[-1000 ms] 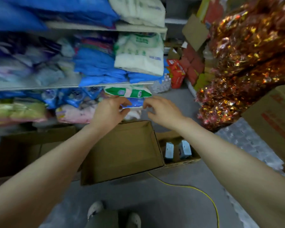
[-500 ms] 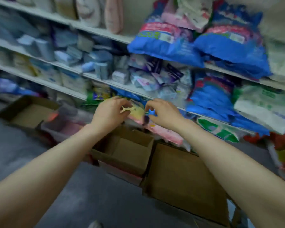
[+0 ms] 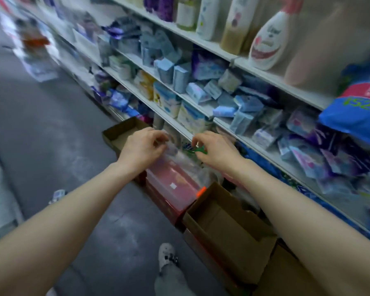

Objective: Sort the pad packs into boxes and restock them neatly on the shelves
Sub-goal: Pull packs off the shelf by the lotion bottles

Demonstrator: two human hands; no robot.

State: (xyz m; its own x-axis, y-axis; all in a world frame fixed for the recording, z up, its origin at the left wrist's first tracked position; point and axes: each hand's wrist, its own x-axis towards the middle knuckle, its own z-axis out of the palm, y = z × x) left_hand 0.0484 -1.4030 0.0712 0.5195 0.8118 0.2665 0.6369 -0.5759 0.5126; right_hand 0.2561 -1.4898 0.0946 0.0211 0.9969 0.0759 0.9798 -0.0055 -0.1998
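Below shelf edge, left hand (image 3: 142, 147) and right hand (image 3: 216, 149) pinch clear pack (image 3: 181, 151)

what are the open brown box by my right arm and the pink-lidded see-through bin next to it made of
The open brown box looks like plain matte cardboard: dull brown walls with folded flaps. The pink-lidded see-through bin looks like glossy moulded plastic, since its top is translucent and catches light, though blur leaves this uncertain.
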